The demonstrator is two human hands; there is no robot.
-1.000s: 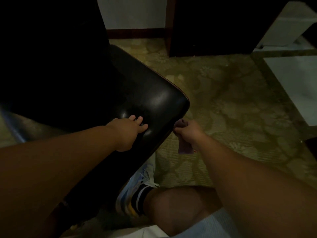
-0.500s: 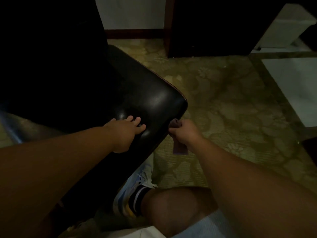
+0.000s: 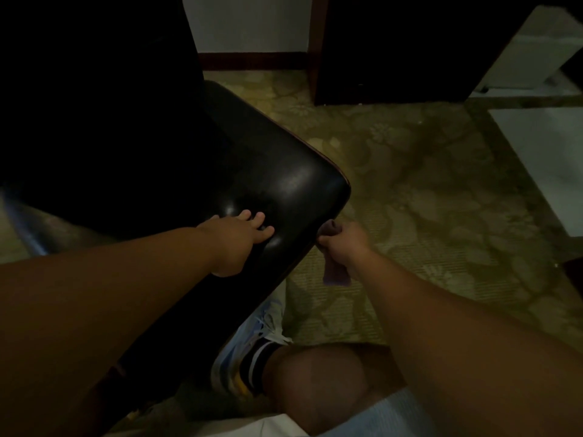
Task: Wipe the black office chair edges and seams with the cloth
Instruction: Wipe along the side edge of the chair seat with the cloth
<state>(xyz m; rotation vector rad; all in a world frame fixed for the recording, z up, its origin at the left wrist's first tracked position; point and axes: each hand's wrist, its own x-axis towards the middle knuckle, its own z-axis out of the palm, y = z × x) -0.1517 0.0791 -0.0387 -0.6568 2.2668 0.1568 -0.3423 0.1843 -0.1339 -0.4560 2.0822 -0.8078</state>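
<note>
We see the black office chair (image 3: pixel 195 171) filling the left and centre of the frame, its glossy seat catching a dull highlight near the rounded front corner, its back lost in darkness at the upper left. The cloth (image 3: pixel 335 272) is small and dark purplish, bunched at the top and hanging below our fist. It sits at the right side edge of the seat, just below that corner, pressed against the rim. Our right hand (image 3: pixel 345 242) grips it with curled fingers, forearm reaching in from the lower right. Our left hand (image 3: pixel 238 236) lies on the seat top near centre frame, fingers straight and slightly spread, holding nothing, its arm coming in from the lower left. Patterned carpet (image 3: pixel 426 190) lies beneath.
</note>
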